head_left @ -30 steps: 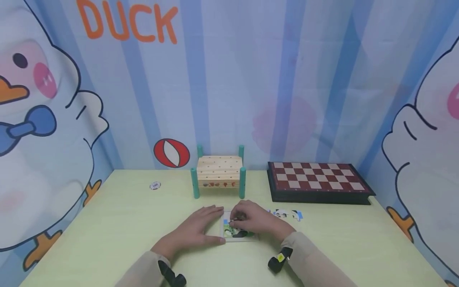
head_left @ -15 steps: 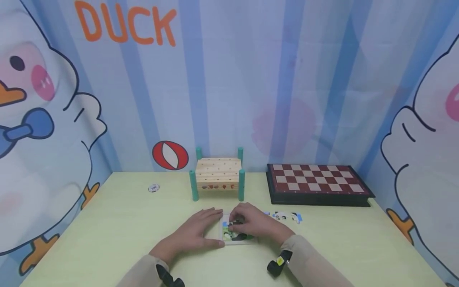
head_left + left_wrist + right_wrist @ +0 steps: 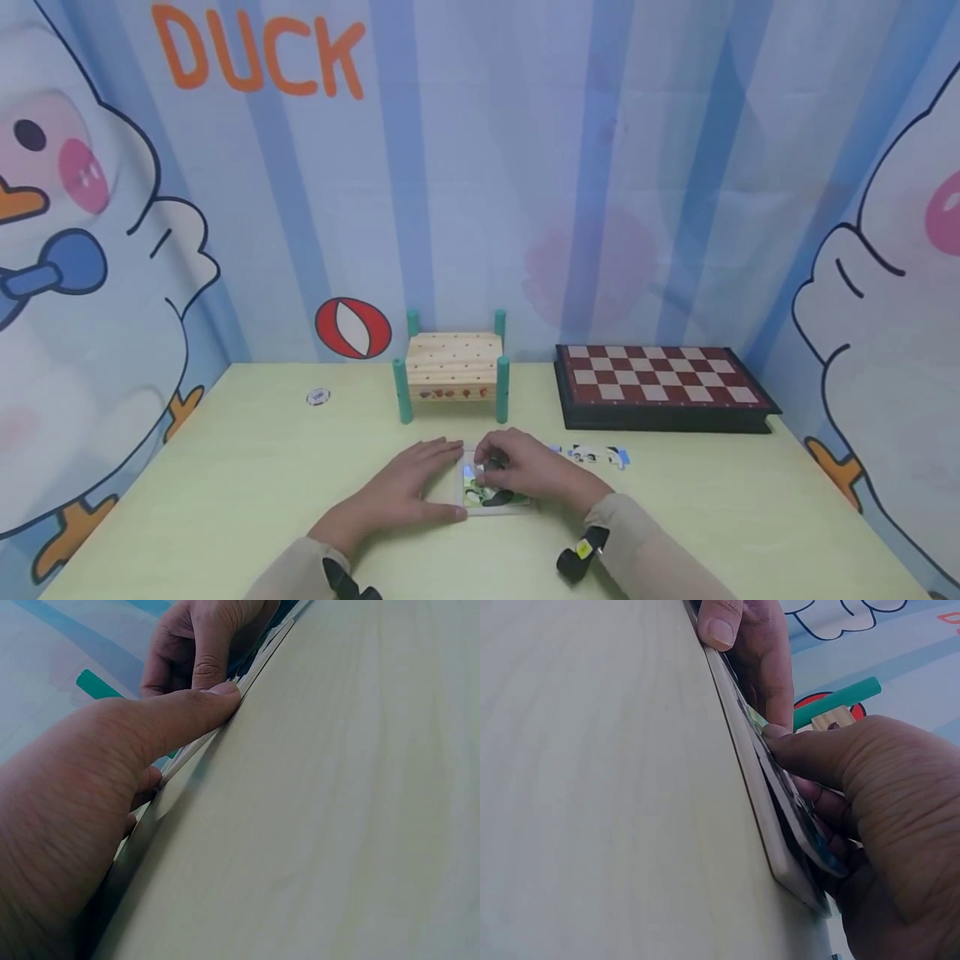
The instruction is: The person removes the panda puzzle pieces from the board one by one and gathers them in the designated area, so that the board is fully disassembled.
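Observation:
A small framed jigsaw puzzle board [image 3: 498, 512] with a green and black-and-white panda picture lies flat on the table. My left hand [image 3: 405, 487] rests along its left side, fingers and thumb spread; the thumb touches the near corner. Over the board, my right hand [image 3: 525, 462] pinches a jigsaw piece [image 3: 799, 810] between thumb and fingers. In the right wrist view the piece tilts, one end against the board and the other raised above the rim. The right hand covers much of the board. Loose panda-picture pieces [image 3: 596, 455] lie just right of it.
Behind the board stands a small wooden rack [image 3: 456, 358] with green legs. A checkered chessboard box [image 3: 660, 387] sits at the back right, and a round chip [image 3: 318, 397] lies at the back left. A duck-print curtain [image 3: 480, 167] rises along the table's far edge.
The head view has shifted slightly, so the scene sits a little lower and further left. Both hands keep nearly the same place at the board, with only slight right finger motion.

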Demonstrator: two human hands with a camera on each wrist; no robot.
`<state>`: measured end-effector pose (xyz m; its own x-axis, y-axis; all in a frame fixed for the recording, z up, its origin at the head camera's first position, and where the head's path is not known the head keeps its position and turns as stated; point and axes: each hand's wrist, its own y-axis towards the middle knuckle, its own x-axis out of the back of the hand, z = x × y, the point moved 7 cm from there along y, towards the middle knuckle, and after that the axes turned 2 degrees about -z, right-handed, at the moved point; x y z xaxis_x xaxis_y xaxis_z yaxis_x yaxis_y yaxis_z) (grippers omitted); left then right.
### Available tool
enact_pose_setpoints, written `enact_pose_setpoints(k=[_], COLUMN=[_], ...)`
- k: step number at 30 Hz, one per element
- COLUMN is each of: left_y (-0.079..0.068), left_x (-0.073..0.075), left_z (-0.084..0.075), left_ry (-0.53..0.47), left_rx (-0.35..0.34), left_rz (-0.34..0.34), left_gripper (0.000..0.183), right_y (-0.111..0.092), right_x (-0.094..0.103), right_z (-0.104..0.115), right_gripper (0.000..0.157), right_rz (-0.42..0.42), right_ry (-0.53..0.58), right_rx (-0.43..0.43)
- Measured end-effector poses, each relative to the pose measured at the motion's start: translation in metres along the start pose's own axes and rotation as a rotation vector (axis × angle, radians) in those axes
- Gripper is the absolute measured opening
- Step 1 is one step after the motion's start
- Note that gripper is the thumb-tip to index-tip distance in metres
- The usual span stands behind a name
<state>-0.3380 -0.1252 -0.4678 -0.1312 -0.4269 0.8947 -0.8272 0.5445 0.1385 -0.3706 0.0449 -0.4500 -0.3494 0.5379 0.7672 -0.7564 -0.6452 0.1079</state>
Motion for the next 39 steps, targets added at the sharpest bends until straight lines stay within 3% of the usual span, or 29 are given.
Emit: enact_pose_setpoints(k=[4, 12, 31, 39], left_y=[-0.0009, -0.0013, 0.0001, 0.0025], left_x=[-0.0011, -0.0011, 0.0001, -0.0035], left_z=[0.0009, -0.0006, -0.0023, 0.0007], left_ry=[-0.007, -0.021, -0.017, 0.008], left_rx=[0.017, 0.013, -0.015, -0.012], left_rz=[0.008, 0.004, -0.010, -0.001], left_gripper=[0.090, 0.090, 0.089, 0.091], right_y=[-0.0008, -0.0018, -0.0025, -0.0034], right_x=[-0.0006, -0.0010, 0.0024, 0.0047], right_z=[0.0016, 0.0021, 0.0031, 0.0054], right_gripper=[0.024, 0.018, 0.014, 0.013], right_rz=[-0.003, -0.013, -0.039, -0.032], right_ry=[-0.012, -0.021, -0.084, -0.042], right_rx=[0.033, 0.089, 0.122, 0.119])
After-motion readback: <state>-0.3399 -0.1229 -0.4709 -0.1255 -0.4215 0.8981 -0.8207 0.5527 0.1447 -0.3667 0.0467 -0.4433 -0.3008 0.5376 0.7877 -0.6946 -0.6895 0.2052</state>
